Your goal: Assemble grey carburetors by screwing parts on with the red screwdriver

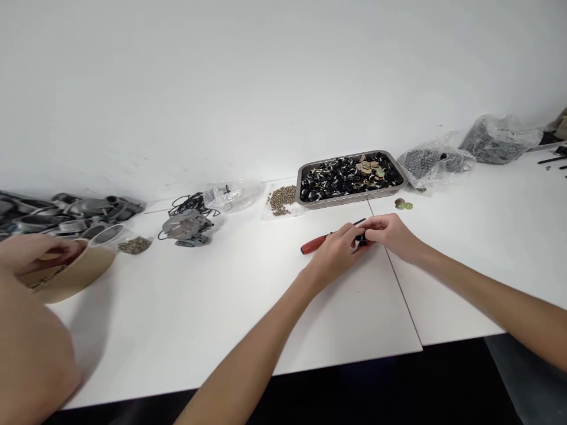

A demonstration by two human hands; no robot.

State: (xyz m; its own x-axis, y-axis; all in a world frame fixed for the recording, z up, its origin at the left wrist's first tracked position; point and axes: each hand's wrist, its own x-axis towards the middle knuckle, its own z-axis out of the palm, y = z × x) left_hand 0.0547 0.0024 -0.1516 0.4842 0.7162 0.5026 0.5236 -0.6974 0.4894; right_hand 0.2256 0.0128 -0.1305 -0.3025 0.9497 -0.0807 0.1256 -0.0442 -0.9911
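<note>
My left hand [339,251] and my right hand [390,235] meet over the white table, fingers closed together on a small black part [362,241]. Most of that part is hidden by the fingers, so its exact kind does not show. Just behind my left hand lies a screwdriver with a red handle [312,245], its dark shaft pointing to the right. A few thin round metal discs [404,204] rest on the table beyond my right hand.
A metal tray [354,203] of black parts and discs stands behind my hands. Small screws [282,199], a grey device [186,227] and bagged grey pieces [436,162] lie along the wall. At left, another person's hand [39,251] reaches into a tan container [88,271].
</note>
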